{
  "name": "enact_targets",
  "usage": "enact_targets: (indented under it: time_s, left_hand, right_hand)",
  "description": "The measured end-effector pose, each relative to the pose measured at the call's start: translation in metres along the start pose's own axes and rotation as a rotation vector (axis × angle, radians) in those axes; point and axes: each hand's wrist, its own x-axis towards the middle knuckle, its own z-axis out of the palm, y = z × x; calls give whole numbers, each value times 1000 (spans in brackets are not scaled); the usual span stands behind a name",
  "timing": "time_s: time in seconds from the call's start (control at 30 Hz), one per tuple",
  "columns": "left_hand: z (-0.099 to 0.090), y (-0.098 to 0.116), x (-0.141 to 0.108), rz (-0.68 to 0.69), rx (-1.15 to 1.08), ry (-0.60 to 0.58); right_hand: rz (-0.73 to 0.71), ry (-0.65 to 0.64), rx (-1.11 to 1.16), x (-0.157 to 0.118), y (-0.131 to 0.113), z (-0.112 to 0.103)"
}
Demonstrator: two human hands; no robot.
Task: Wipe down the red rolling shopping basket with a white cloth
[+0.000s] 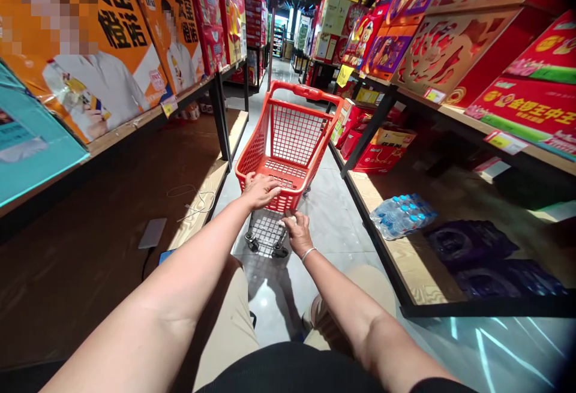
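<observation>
A red plastic shopping cart stands in the aisle with its basket's near end toward me. My left hand lies over the near rim of the basket, holding it, fingers pointing right. Lower down, by the outside of that end, my right hand has its fingers curled around a small crumpled white piece that looks like cloth or tissue. Much of it is hidden by the fingers. A light bracelet is on the right wrist. Beneath the basket are a grey wire lower rack and black wheels.
Shelves line both sides. Orange drink boxes are at left, red gift boxes at right. A pack of water bottles sits on the lower right shelf. A white flat device and cable lie lower left. The tiled floor runs between.
</observation>
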Motion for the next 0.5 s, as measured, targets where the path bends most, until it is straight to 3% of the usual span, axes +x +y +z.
enact_targets:
  time_s: [0.2, 0.27, 0.4, 0.5]
  left_hand:
    - [2, 3, 1, -29, -24, 1]
    - [1, 4, 1, -35, -41, -1]
    - [-2, 5, -1, -34, -74, -12]
    - [-7, 2, -4, -24, -87, -16]
  right_hand:
    - [33, 227, 14, 38, -5, -25]
    - [77, 214, 23, 33, -3, -18]
    - [111, -3, 81, 8, 1, -2]
    - [99, 107, 91, 7, -4, -22]
